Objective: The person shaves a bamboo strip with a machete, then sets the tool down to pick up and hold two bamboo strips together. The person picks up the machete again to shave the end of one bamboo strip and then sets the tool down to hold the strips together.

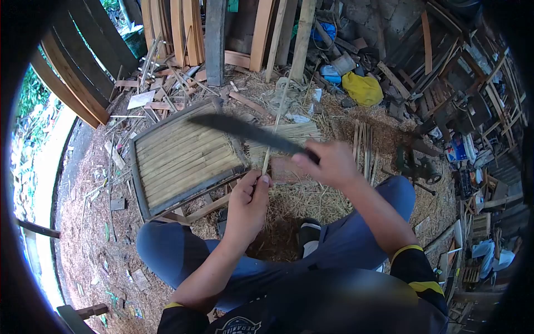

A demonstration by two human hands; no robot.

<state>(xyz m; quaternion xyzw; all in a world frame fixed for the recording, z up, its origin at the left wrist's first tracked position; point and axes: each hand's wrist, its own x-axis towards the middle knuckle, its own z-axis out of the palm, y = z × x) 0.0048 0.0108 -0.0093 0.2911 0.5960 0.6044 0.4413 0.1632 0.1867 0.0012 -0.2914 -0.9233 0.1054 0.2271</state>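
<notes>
Left hand grip clamped on bamboo strip, right hand clamped on machete, blade edge against strip, open ground ahead.

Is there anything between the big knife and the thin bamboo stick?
Nothing visible. The right hand holds the knife, whose blade meets the bamboo strip just above the left hand gripping the strip's lower end.

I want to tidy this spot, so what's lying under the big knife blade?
Under the knife blade lie the corner of the framed bamboo panel, a bundle of split bamboo strips and straw-littered ground. The blade hides what is directly beneath it.
</notes>
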